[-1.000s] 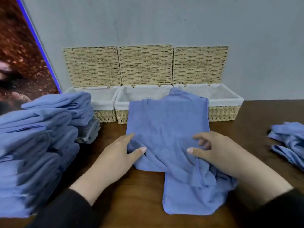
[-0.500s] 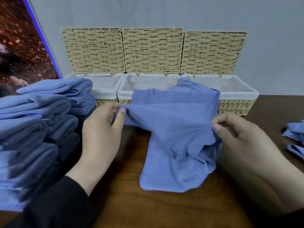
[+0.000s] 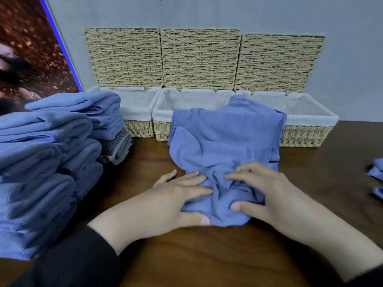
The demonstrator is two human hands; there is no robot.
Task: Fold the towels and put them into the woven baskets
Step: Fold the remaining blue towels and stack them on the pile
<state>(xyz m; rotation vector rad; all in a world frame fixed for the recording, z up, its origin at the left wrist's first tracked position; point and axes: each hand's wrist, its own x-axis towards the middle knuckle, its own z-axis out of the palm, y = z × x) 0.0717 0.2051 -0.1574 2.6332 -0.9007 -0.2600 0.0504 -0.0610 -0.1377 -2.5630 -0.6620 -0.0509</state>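
Nearest the viewer, two dark sleeves are reaching over the wooden table (image 3: 186,255). The left hand (image 3: 165,201) is lying on the near left edge of the blue towel (image 3: 226,146), its fingers stretched over the cloth and its thumb tucked under the near hem, so it is pinching that bunched edge. The right hand (image 3: 267,195) is resting on the near right part of the towel, fingers laid forward over the creases and the thumb pressing in from the near side, gathering the cloth between thumb and fingers. Judging by this paired hold, the hands are squaring up a rumpled fold, one at each near corner so the edge moves evenly.

The towel is lying on the table in front of the woven baskets (image 3: 306,135), its far end leaning against and partly over the rim between the middle and right baskets; it is not yet inside any of them. The fold looks unfinished, since the near half is wrinkled.

Left of the towel, a tall stack of folded blue towels (image 3: 47,162) is standing, with a grey cloth (image 3: 118,148) at its far foot. Right of the towel, well apart, more loose blue cloth (image 3: 376,170) is lying at the table edge.

Beyond the towel, the three lined baskets are standing open in a row against the wall, their woven lids (image 3: 201,56) propped upright behind them, presumably to leave the openings free.
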